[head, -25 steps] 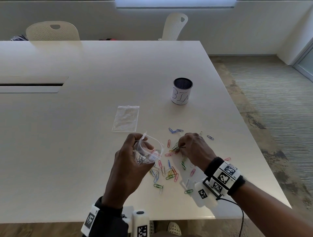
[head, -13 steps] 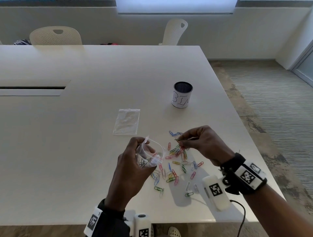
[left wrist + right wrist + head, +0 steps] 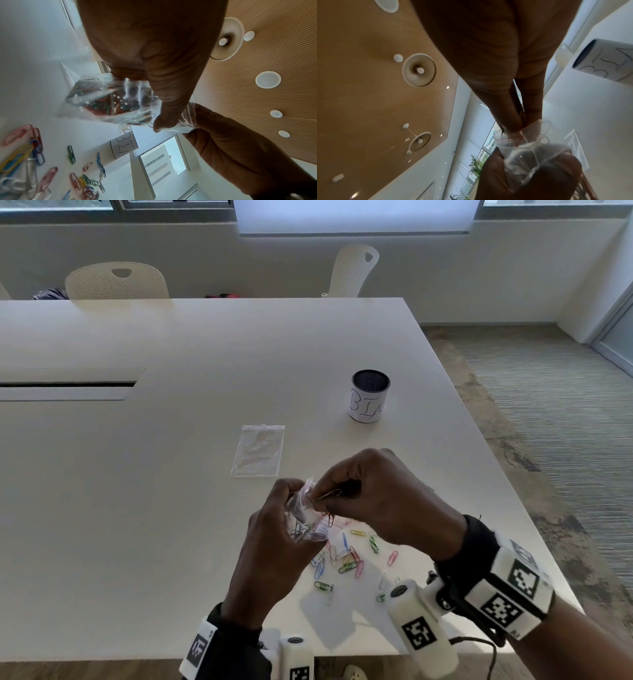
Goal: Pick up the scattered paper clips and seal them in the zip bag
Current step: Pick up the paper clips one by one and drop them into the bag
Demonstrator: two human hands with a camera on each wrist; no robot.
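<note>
My left hand (image 3: 284, 529) grips a small clear zip bag (image 3: 306, 517) above the table, its mouth held wide; several paper clips lie inside the bag (image 3: 106, 102). My right hand (image 3: 370, 494) pinches a few paper clips (image 3: 329, 494) between thumb and fingers right at the bag's mouth, its fingertips (image 3: 513, 125) touching the plastic rim (image 3: 522, 142). Several coloured paper clips (image 3: 346, 559) lie scattered on the white table (image 3: 171, 508) under and just right of my hands, seen close in the left wrist view (image 3: 34, 155).
A second, flat zip bag (image 3: 258, 450) lies on the table beyond my hands. A white cup marked BIN (image 3: 370, 397) stands further back right. The table's right edge (image 3: 507, 484) and front edge are close. Two chairs (image 3: 116, 282) stand at the far side.
My right hand lifted a few clips from the pile and moved left to the bag's mouth. The left hand kept the bag raised in about the same place.
</note>
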